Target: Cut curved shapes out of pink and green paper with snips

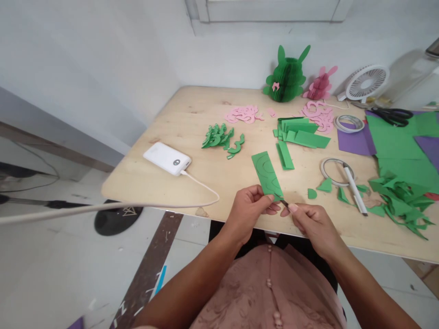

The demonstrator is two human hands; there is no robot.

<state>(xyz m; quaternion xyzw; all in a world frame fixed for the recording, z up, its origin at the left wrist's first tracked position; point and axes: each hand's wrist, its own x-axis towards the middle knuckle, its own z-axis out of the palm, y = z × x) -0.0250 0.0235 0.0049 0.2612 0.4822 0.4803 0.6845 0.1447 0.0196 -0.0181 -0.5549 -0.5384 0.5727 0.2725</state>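
Observation:
My left hand pinches the lower end of a green paper strip with curved outlines drawn on it. My right hand is closed on small dark scissors, whose blades meet the strip's lower right corner. The fingers hide the scissors' handles. Beyond the strip lie cut green curved pieces. A folded green strip rests just right of the held one, near a stack of green strips. Small green offcuts lie close to my right hand.
At the back stand a green paper rabbit, a pink paper rabbit and a white fan. Pink cutouts, a tape roll, a white pen, green scraps and black scissors lie about. A power bank trails its cable leftward.

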